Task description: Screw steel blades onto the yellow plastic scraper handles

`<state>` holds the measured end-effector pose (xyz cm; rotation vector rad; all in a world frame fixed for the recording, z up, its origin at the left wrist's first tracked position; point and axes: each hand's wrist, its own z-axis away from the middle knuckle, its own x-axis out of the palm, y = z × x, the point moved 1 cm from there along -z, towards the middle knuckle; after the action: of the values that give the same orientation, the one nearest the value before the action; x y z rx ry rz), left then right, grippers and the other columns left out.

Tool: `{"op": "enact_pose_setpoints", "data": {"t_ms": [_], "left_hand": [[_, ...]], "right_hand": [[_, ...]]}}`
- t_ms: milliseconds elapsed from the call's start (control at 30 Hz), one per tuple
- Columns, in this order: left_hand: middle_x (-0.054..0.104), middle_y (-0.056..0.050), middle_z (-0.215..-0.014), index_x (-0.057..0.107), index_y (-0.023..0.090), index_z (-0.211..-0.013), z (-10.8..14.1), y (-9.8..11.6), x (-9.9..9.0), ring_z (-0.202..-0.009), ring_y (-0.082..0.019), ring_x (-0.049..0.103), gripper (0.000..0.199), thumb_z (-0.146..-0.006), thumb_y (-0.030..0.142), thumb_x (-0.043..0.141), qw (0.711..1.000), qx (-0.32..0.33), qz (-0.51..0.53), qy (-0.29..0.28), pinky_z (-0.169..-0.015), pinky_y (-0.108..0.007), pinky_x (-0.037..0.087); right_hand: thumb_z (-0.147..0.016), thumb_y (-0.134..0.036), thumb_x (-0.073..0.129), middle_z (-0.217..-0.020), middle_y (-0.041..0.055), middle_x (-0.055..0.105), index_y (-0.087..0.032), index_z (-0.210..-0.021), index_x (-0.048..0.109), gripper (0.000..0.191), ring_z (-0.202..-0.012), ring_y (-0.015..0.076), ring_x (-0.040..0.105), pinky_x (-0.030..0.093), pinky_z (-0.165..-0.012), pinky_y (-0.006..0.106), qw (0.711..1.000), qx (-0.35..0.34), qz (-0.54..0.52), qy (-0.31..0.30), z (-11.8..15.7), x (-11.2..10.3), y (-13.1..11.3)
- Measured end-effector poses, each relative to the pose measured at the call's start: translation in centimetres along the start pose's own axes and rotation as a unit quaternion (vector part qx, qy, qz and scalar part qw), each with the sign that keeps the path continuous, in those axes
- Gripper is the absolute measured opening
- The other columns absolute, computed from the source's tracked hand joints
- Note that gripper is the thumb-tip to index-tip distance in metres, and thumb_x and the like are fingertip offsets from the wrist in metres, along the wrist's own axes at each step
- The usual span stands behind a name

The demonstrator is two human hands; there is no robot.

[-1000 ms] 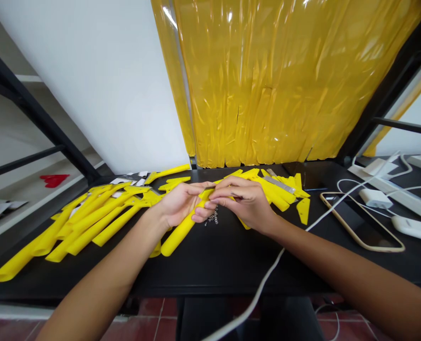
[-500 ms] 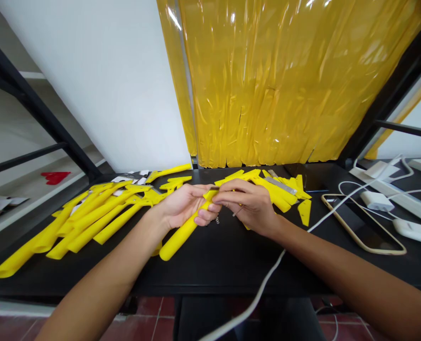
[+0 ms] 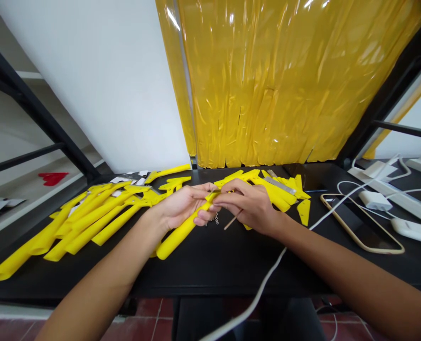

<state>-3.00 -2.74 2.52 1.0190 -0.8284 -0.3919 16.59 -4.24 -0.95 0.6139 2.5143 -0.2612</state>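
Note:
My left hand [image 3: 182, 206] is closed around the upper part of a yellow tool handle [image 3: 178, 237], which slants down to the left over the black table. At the handle's top end, the fingers of my right hand [image 3: 247, 203] pinch a small part that they mostly hide. A thin brownish stick [image 3: 232, 220] pokes out below my right hand. Just beneath the fingers lie small metal rings or nuts [image 3: 216, 218]. Several yellow handles [image 3: 100, 215] are piled to the left, and more yellow pieces [image 3: 272, 192] lie beyond my right hand.
A phone [image 3: 364, 222], a white charger [image 3: 376, 200] and a power strip [image 3: 402, 189] are on the right of the black table [image 3: 246, 270]. A white cable [image 3: 263, 286] crosses in front of my right forearm. A yellow plastic curtain [image 3: 267, 85] hangs behind.
My right fingers have shifted slightly at the handle's top, and the thin stick under them shows more of its length. The handle has tilted a little.

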Motion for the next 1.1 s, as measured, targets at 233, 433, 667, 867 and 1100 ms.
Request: {"op": "enact_pose_setpoints", "data": {"t_ms": [233, 433, 667, 867, 1100], "left_hand": [[0.051, -0.001, -0.076, 0.047, 0.021, -0.094, 0.1, 0.1, 0.1, -0.050, -0.008, 0.045, 0.011, -0.088, 0.017, 0.055, 0.999, 0.018, -0.030, 0.014, -0.046, -0.018, 0.031], [0.053, -0.002, -0.079, 0.051, 0.020, -0.096, 0.0, -0.1, -0.1, -0.052, -0.008, 0.046, 0.007, -0.092, 0.021, 0.056, 0.999, 0.026, -0.043, 0.012, -0.046, -0.018, 0.033], [0.052, -0.001, -0.079, 0.049, 0.021, -0.096, -0.2, -0.2, 0.0, -0.054, -0.009, 0.049, 0.008, -0.091, 0.019, 0.056, 0.997, 0.049, -0.057, 0.019, -0.047, -0.019, 0.036], [0.055, 0.001, -0.079, 0.047, 0.025, -0.109, -0.2, 0.0, 0.1, -0.054, -0.010, 0.052, 0.022, -0.091, 0.024, 0.061, 0.991, 0.074, -0.101, 0.055, -0.048, -0.021, 0.038], [0.059, -0.002, -0.075, 0.048, 0.015, -0.126, -0.5, 0.0, -0.4, -0.053, -0.012, 0.055, 0.049, -0.084, 0.024, 0.072, 0.973, 0.097, -0.144, 0.151, -0.045, -0.023, 0.039]], "right_hand": [[-0.095, -0.031, 0.062, -0.104, 0.0045, 0.071, -0.024, -0.103, 0.070, 0.014, -0.088, 0.0139, 0.068, 0.051, -0.068, 0.023, 0.998, 0.053, -0.029, 0.006, -0.5, 0.1, 0.4], [-0.096, -0.032, 0.060, -0.112, 0.0031, 0.072, -0.030, -0.128, 0.060, 0.032, -0.095, 0.0153, 0.068, 0.051, -0.072, 0.024, 0.999, 0.032, -0.018, -0.013, -0.5, -0.4, 0.6], [-0.097, -0.035, 0.058, -0.111, 0.0034, 0.071, -0.028, -0.124, 0.064, 0.028, -0.090, 0.0136, 0.068, 0.049, -0.068, 0.023, 0.998, 0.041, 0.028, -0.029, -0.3, 0.0, 0.5], [-0.098, -0.034, 0.056, -0.105, -0.0008, 0.073, -0.028, -0.110, 0.069, 0.018, -0.080, 0.0104, 0.066, 0.043, -0.062, 0.024, 0.996, -0.010, 0.079, -0.043, -0.3, -0.9, 0.8], [-0.101, -0.021, 0.042, -0.083, -0.0028, 0.071, -0.023, -0.089, 0.070, 0.030, -0.061, 0.0084, 0.055, 0.029, -0.052, 0.027, 0.968, -0.103, 0.190, -0.129, -0.4, -2.4, 0.5]]}}
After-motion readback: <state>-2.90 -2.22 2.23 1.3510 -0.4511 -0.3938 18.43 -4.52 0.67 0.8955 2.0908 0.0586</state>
